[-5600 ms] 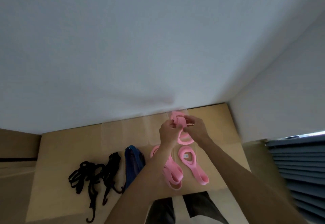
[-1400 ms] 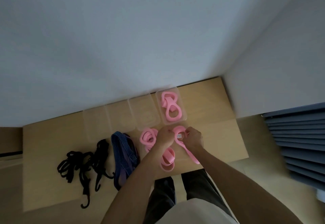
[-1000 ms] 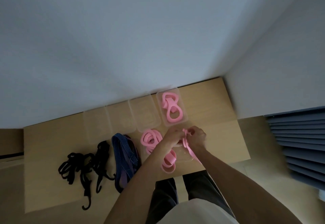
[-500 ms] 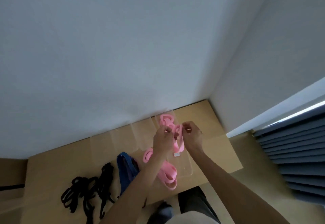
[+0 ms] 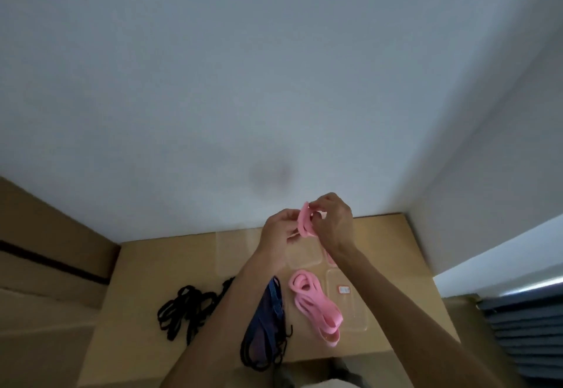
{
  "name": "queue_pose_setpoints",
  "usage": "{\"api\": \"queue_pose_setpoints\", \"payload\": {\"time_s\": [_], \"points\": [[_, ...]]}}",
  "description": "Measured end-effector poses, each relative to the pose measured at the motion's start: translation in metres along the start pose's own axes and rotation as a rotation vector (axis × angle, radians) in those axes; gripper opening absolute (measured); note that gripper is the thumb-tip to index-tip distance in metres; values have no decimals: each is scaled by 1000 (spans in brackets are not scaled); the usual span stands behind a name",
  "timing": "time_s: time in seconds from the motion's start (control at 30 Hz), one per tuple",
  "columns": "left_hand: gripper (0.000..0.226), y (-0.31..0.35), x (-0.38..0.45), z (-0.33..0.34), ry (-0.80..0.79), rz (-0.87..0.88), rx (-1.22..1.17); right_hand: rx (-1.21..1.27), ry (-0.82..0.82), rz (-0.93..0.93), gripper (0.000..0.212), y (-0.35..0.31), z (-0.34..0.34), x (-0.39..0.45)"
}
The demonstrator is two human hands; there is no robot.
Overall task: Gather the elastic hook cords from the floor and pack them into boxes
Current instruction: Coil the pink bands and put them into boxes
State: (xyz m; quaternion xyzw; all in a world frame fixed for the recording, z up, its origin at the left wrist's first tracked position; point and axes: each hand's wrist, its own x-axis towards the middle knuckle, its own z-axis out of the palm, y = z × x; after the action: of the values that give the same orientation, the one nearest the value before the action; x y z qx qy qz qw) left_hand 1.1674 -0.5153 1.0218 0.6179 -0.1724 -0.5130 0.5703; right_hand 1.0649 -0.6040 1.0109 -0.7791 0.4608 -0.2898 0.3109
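Both hands' grip [image 5: 307, 223] pinching pink cord [image 5: 304, 220] over tan floor [image 5: 170, 266], white corner walls [image 5: 213, 83].

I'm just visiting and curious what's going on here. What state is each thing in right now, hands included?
Left hand: raised, pinching the pink cord.
Right hand: raised, pinching the same cord.
Pink cord: held in the air, coiled into a small loop.
Pink cords: loose pile on the board.
Blue cord: lying bunched, unpacked.
Black cords: tangled, unpacked.
Clear lid: lying flat beside the pink pile.
Clear boxes: open; contents hard to tell.
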Motion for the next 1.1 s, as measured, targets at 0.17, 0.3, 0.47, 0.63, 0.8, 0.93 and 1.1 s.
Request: {"api": "queue_pose_setpoints", "payload": {"time_s": [0.17,0.3,0.47,0.63,0.8,0.93,1.1], "points": [[17,19,-15,-16,82,-27,-88,44,-8,-244,15,-31,3,5],[24,31,-17,-16,210,45,-134,244,-137,-205,17,-43,1,16],[21,40,-11,-20,375,109,-131,442,-324,9,16,-53,-1,26],[16,38,-4,-22,484,207,-111,444,-501,14,29,-67,-7,35],[16,34,1,-19,472,225,-208,363,-544,-110,37,-80,-2,35],[21,43,-1,-29,352,207,-402,499,-480,163,23,-79,-1,44],[25,48,-8,-65,277,264,-754,652,-321,509,21,-46,-10,50]]}}
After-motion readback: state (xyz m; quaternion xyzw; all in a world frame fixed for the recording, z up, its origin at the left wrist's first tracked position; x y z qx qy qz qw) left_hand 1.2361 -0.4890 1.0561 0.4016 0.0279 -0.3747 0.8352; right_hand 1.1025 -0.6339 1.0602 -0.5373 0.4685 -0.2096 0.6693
